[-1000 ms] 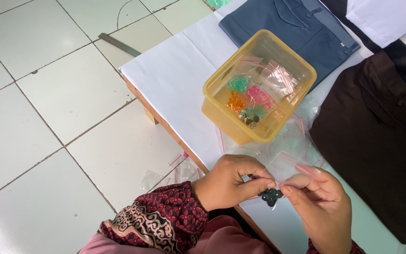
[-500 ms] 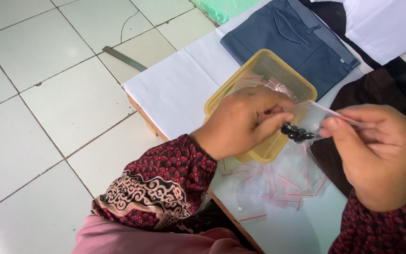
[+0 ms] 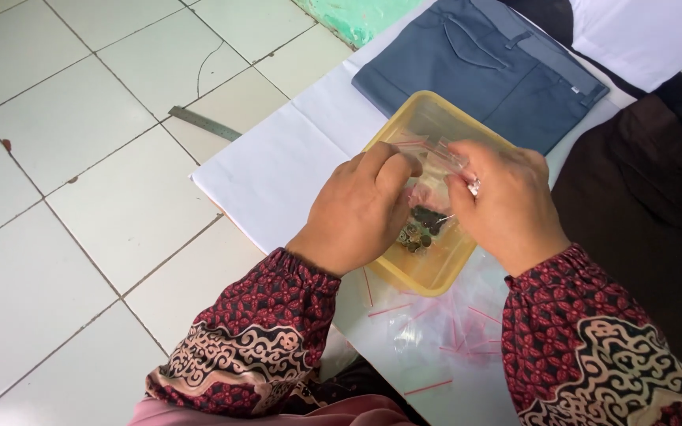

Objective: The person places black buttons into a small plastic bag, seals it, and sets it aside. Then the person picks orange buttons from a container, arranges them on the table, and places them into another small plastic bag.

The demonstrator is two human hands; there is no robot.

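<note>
Bright, even daylight (soft shadows)

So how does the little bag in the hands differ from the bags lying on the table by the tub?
The small clear bag is held up between the left hand and right hand over the yellow tub; the loose bags lie flat on the white table cover. The held bag carries small dark pieces; the loose ones look empty. Both kinds are clear plastic with a red strip.

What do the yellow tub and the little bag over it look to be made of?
Yellow tub: translucent plastic, smooth and slightly glossy; light shows through its wall. Little bag, held by the left hand and right hand: thin clear plastic film, probably; dark small pieces show through it.
</note>
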